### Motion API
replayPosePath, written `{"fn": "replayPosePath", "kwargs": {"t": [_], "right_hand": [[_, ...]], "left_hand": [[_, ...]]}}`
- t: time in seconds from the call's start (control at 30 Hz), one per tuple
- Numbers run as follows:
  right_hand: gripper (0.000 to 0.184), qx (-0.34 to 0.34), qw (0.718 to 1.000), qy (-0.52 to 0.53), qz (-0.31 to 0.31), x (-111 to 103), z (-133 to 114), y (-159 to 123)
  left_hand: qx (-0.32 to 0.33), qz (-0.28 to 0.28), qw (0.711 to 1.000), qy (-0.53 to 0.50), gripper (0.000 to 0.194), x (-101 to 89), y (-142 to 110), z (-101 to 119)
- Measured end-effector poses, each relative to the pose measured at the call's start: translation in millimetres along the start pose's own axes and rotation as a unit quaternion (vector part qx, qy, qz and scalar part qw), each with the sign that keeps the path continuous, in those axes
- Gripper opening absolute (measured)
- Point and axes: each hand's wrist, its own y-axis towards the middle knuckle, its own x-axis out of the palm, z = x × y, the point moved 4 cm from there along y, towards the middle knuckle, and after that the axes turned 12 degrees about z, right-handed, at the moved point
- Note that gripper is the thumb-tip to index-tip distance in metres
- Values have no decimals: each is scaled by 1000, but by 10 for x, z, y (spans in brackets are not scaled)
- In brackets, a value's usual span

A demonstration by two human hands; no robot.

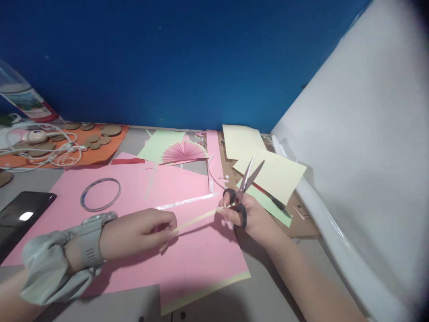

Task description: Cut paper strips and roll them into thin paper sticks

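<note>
Head view: left hand [144, 230] and right hand [253, 217] fingers both pinch a pale strip [197, 220]; splayed scissors [240, 195], looped on right fingers, might nick it if swung.

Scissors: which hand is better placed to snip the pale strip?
Right hand, I'd judge: it holds the scissors, blades parted, besides pinching the pale strip; the left hand holds only that.

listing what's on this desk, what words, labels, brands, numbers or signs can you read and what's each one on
No text can be read.
Bottle label: too blurred to read.
Phone: no lettering can be made out.
Scissors: no lettering can be made out.
</note>
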Motion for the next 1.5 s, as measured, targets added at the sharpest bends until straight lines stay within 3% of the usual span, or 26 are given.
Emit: {"fn": "replayPosePath", "kwargs": {"t": [0.17,0.33,0.57,0.7,0.93,1.5], "right_hand": [[20,-30,999,-34,7,5,-5,27],[15,-52,992,-108,50,-26,-41,22],[16,-99,958,-216,162,-72,1,75],[20,-100,941,-277,167,-68,44,180],[17,-83,915,-366,147,-35,59,287],[17,-150,876,-431,158,59,22,307]], "left_hand": [[-14,6,1000,16,26,-52,4,-173],[-10,52,998,-35,23,-80,27,-241],[7,274,960,-55,23,-192,56,-269],[-9,333,942,45,21,-211,83,-314],[-20,342,925,166,24,-175,134,-360],[-29,350,911,215,27,-165,153,-423]]}}
